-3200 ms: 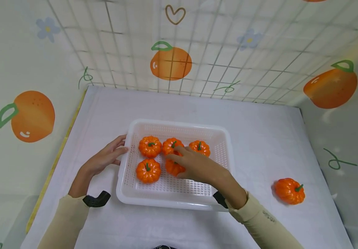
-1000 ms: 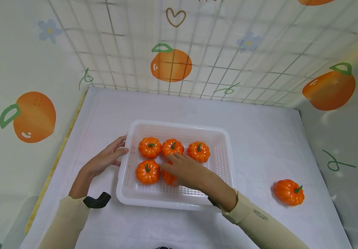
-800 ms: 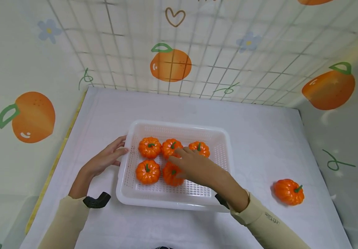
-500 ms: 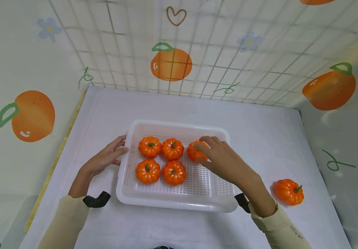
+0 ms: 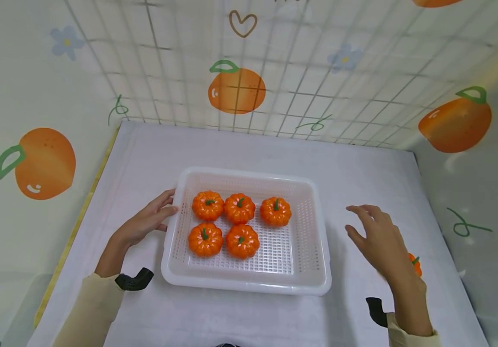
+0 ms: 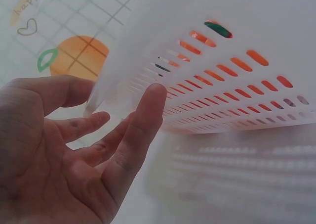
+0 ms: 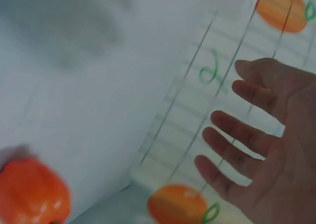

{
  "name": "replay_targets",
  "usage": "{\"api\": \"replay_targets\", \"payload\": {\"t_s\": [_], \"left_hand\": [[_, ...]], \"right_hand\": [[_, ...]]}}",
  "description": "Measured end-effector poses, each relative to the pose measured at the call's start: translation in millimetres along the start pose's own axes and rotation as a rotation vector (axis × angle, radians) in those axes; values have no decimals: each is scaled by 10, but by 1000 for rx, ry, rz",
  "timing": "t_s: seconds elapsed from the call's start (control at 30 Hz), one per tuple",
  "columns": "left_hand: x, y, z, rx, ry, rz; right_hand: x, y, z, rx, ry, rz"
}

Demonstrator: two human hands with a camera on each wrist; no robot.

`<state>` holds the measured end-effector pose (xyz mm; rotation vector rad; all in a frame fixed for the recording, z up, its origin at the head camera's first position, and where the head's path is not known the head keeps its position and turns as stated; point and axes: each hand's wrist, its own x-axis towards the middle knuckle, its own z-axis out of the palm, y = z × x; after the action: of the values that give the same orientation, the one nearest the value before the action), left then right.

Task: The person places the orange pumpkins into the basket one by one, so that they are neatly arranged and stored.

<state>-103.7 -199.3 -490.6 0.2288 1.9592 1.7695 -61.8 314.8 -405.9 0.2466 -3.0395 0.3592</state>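
A white perforated plastic basket [image 5: 249,285] holds several small orange pumpkins with green stems, including a front-row pumpkin [image 5: 242,242] and a back-right pumpkin [image 5: 275,213]. My left hand [image 5: 148,219] is at the basket's left wall with fingers loosely extended, fingertips at the rim; in the left wrist view its thumb lies before the basket wall [image 6: 266,16]. To the right of the basket, my right hand [image 5: 379,241] hovers over the table with fingers spread and nothing in them. It partly covers a lone pumpkin [image 5: 417,266], which appears at lower left in the right wrist view [image 7: 32,194].
A white cloth covers the table [image 5: 257,149]. Behind it, a printed curtain with oranges hangs over a wire grid [image 5: 292,72]. Printed sheets also flank both sides. A yellow strip [image 5: 77,219] runs along the table's left edge.
My right hand has left the front-row pumpkin, passed over the back-right one, and moved right, out of the basket. That front-row pumpkin sits slightly nearer the front. My left hand stays put.
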Motion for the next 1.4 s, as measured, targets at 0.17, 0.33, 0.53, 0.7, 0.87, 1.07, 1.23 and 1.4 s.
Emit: {"api": "replay_targets", "payload": {"t_s": [0.17, 0.33, 0.53, 0.7, 0.87, 1.07, 1.23, 1.4], "left_hand": [[-6, 2, -2, -9, -8, 6], [-1, -4, -14, -8, -11, 19], [5, 3, -13, -7, -13, 23], [9, -4, -12, -9, -13, 22], [0, -18, -9, -12, -10, 24], [-16, -18, -3, -18, -7, 23], [-12, -14, -5, -14, -7, 24], [-9, -7, -2, -15, 0, 13]], "right_hand": [[-226, 487, 37, -20, -57, 239], [-402, 952, 97, 12, -155, 499], [-512, 1292, 154, 77, -283, 641], [-548, 1365, 174, 117, -317, 621], [-547, 1376, 173, 112, -333, 547], [-523, 1359, 155, 113, -404, 539], [-490, 1323, 119, 126, -421, 543], [-464, 1261, 88, 132, -420, 547]]}}
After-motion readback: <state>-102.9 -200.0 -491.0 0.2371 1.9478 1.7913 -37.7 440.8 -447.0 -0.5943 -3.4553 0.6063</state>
